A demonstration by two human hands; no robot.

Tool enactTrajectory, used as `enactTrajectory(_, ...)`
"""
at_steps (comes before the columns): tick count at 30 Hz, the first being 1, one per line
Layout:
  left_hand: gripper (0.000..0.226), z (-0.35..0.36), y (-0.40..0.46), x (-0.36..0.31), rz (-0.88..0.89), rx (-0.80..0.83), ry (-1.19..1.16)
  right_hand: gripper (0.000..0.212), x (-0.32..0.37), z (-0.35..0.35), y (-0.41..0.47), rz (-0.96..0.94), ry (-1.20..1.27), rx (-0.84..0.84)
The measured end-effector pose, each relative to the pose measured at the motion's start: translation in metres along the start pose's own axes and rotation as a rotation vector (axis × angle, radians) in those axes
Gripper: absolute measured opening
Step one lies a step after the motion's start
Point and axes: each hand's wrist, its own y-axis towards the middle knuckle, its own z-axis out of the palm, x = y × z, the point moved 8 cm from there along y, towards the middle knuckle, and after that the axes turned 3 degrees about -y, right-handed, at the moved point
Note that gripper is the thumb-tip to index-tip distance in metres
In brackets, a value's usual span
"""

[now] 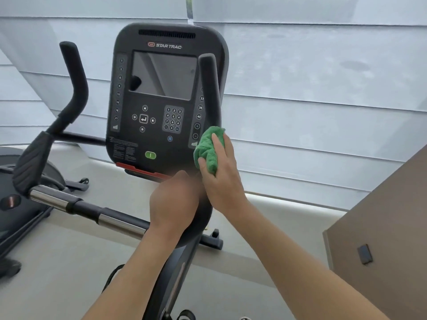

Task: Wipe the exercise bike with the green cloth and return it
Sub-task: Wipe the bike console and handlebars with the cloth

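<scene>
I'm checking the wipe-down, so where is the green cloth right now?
In the head view, the bunched green microfibre cloth is right of centre, held in the right hand against the lower right edge of the black bike console, below its upright black handle.

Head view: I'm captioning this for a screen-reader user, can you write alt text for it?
A person's right hand presses a bunched green cloth against the lower right edge of an exercise bike's console. The left hand grips the bike's frame just below it. Pale window blinds fill the background.
</scene>
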Motion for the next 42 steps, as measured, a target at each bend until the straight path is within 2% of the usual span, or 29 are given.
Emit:
enactTrajectory(6, 0.025, 0.002, 0.000, 0.001, -0.004, 0.011, 0.011, 0.045, -0.020, -0.013, -0.047, -0.009, 0.205, 0.009)
enactTrajectory(10, 0.026, 0.002, 0.001, -0.001, -0.007, 0.000, 0.019, 0.033, -0.048, -0.028, -0.063, 0.092, 0.321, 0.135)
enactTrajectory(12, 0.027, 0.002, 0.000, -0.001, -0.001, -0.002, 0.022, 0.027, -0.061, -0.040, -0.049, 0.135, 0.355, 0.102)
enactTrajectory(14, 0.028, 0.003, -0.002, -0.002, 0.003, -0.003, 0.024, 0.024, -0.078, -0.055, -0.024, 0.226, 0.412, -0.003)
enactTrajectory(16, 0.028, 0.003, -0.003, -0.003, 0.000, -0.005, 0.037, 0.028, -0.087, -0.059, 0.002, 0.299, 0.412, -0.046)
enactTrajectory(20, 0.027, 0.004, -0.004, -0.003, -0.004, -0.009, 0.071, 0.035, -0.065, -0.017, 0.003, 0.315, 0.447, 0.108)
enactTrajectory(25, 0.026, 0.004, -0.001, -0.004, -0.011, -0.008, 0.054, 0.048, -0.050, 0.000, -0.053, 0.370, 0.626, -0.027)
enactTrajectory(29, 0.028, 0.006, 0.003, 0.000, -0.014, -0.007, 0.039, 0.051, -0.044, 0.004, -0.051, 0.297, 0.572, -0.020)
enactTrajectory(34, 0.032, 0.006, 0.003, 0.000, -0.031, -0.008, 0.047, 0.044, -0.051, 0.002, -0.006, 0.327, 0.514, -0.034)
enactTrajectory(42, 0.028, 0.007, 0.003, 0.000, -0.030, -0.011, 0.065, 0.049, -0.052, 0.009, -0.055, 0.282, 0.591, -0.084)
